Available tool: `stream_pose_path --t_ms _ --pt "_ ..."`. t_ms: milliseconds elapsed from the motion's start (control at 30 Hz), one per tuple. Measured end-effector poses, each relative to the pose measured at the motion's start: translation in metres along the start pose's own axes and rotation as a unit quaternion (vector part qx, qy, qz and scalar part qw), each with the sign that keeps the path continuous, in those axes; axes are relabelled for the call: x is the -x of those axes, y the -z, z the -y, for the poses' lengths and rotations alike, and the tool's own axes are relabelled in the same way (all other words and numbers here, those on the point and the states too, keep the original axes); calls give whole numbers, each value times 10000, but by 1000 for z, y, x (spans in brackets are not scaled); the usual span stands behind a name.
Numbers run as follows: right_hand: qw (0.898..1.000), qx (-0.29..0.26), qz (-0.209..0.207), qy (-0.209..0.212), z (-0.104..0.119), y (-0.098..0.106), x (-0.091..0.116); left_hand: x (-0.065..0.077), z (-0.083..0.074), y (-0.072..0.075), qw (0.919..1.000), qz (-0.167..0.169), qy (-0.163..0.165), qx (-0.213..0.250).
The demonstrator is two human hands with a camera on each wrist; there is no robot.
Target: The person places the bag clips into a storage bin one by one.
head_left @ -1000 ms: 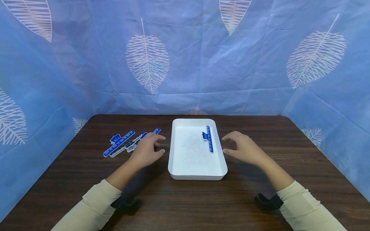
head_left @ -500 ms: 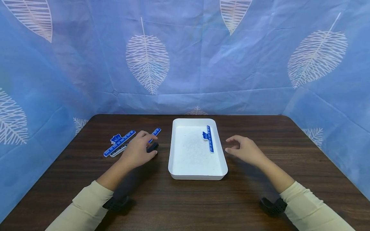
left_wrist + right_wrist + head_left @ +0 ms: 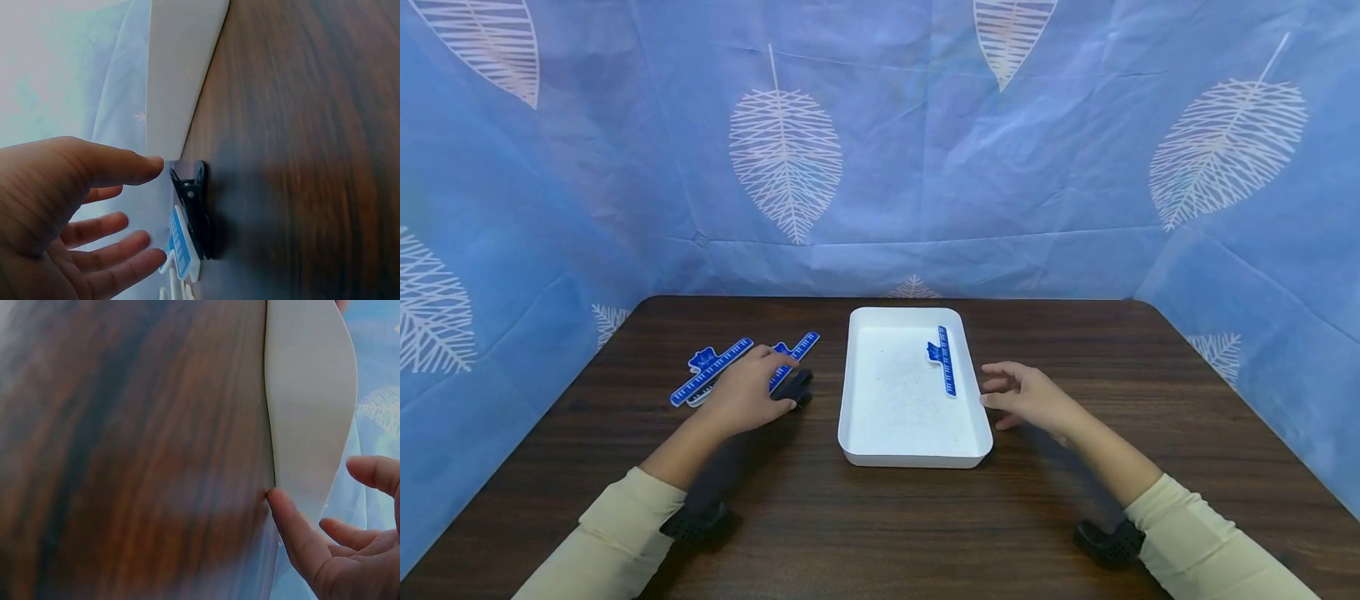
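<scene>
My left hand (image 3: 747, 390) hovers over a group of clips on the table's left side, thumb and fingers apart with nothing between them. Just beyond its fingertips lies a black clip (image 3: 195, 212), beside a blue ruler-shaped clip (image 3: 793, 361). Another blue ruler-shaped clip (image 3: 711, 372) lies left of the hand, with a partly hidden pale-edged clip (image 3: 698, 397) next to it. My right hand (image 3: 1028, 396) is at the right side of the white tray (image 3: 309, 394); one fingertip is at the base of its wall. Inside the tray lies one blue ruler-shaped clip (image 3: 947, 362).
The dark wooden table (image 3: 880, 533) carries the tray near its middle. A blue cloth (image 3: 880, 167) with white leaf prints hangs behind and along both sides. Black bands (image 3: 696, 521) sit on both wrists.
My left hand has drawn back leftward, uncovering the black clip and more of the blue clip beside it. My right hand has shifted slightly lower along the tray's side, its fingers more spread.
</scene>
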State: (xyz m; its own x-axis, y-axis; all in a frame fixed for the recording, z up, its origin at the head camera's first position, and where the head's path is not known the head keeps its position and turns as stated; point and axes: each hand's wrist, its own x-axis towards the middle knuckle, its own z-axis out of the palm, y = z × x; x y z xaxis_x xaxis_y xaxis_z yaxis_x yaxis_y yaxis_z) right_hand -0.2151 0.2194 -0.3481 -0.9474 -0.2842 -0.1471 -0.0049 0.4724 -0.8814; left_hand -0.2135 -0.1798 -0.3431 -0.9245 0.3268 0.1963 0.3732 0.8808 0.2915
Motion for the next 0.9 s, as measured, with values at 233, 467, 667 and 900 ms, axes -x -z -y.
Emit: stream_pose_path --t_ms 233,467,667,900 --pt "9978 -581 243 -204 0 -1 -3 -3 7 -5 9993 383 -5 -31" --pt "9929 -1036 534 -220 1 -2 -6 -7 8 -9 9984 551 -154 -21" --pt "9910 -1172 616 -214 2 -3 -7 -10 7 -13 9976 623 -286 -47" --pt "9890 -1279 696 -254 1 -2 -6 -15 0 -14 9962 806 -262 -210"
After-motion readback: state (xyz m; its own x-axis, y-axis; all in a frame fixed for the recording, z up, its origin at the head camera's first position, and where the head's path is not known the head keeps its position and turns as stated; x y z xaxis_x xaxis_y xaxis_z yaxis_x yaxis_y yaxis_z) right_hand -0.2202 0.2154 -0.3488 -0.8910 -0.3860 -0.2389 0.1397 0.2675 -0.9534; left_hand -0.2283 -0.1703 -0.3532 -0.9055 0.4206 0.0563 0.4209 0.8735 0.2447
